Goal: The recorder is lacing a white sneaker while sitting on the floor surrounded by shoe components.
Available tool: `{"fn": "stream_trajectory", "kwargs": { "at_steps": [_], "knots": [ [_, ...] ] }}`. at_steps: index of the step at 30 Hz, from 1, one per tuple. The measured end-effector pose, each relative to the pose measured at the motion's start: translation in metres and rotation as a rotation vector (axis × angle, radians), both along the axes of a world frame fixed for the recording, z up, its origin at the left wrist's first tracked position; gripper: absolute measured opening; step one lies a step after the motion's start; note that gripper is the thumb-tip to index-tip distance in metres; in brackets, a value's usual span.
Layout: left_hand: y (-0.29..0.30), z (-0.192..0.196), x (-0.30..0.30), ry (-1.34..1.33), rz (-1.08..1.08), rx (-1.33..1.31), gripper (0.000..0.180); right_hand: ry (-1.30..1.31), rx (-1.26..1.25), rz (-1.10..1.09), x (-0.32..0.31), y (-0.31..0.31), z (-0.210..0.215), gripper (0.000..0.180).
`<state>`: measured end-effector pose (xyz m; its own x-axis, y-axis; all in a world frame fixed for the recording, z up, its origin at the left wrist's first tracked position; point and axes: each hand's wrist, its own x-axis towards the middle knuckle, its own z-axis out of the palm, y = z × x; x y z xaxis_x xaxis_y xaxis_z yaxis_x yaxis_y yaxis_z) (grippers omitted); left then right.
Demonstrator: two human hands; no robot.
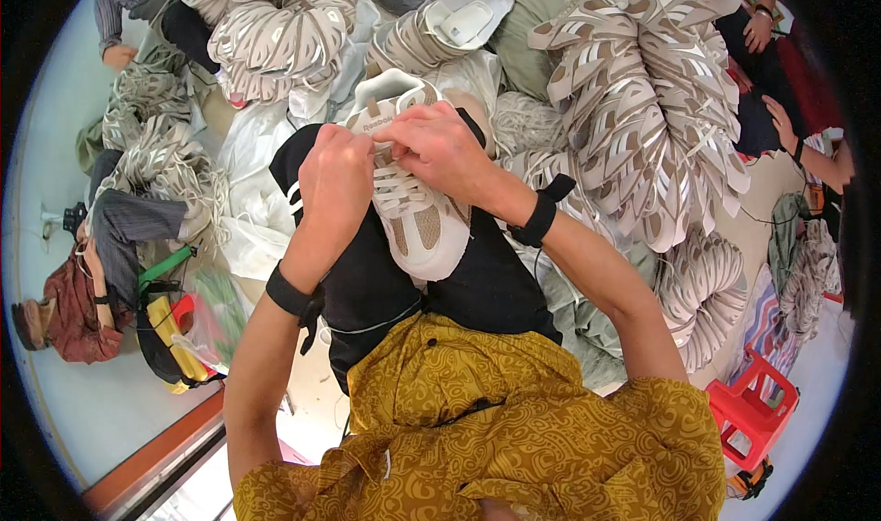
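A beige and white sneaker upper point(424, 237) lies across my lap, toe toward me, with white shoelaces point(396, 191) crossing its front. My left hand point(335, 177) is closed in a pinch at the left of the tongue, above the lacing. From the right, my right hand point(436, 149) also pinches at the top of the lacing, its fingertips close to the left ones. Both seem to grip the shoelace, though the fingers mostly hide it. A loose white loop shows just left of my left hand.
Large bundles of stacked shoe uppers point(642, 108) rise at the far right, with another bundle point(280, 49) at the far left. A coiled stack point(705, 296) lies right of my arm. Beyond it is a red plastic stool point(752, 409). Other people sit at both sides.
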<state>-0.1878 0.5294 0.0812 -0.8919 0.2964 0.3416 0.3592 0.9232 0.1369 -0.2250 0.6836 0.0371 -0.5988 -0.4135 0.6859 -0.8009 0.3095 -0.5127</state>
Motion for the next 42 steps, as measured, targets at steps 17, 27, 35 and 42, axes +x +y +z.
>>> {"fn": "stream_trajectory", "kwargs": {
  "at_steps": [17,27,35,42],
  "knots": [
    [0.002,0.010,-0.007,-0.229,0.097,0.040,0.006,-0.052,-0.039,-0.003,0.003,-0.002,-0.002,0.023],
    [0.016,-0.002,0.006,-0.030,0.154,0.103,0.001,0.025,-0.007,-0.070,0.006,-0.002,-0.002,0.024],
    [0.022,-0.013,0.015,0.035,0.106,0.212,0.003,0.060,0.014,-0.090,0.003,-0.003,0.001,0.026],
    [0.014,-0.015,0.015,0.123,0.085,0.171,0.006,0.013,0.018,-0.047,0.009,0.001,0.007,0.029]
  ]
}}
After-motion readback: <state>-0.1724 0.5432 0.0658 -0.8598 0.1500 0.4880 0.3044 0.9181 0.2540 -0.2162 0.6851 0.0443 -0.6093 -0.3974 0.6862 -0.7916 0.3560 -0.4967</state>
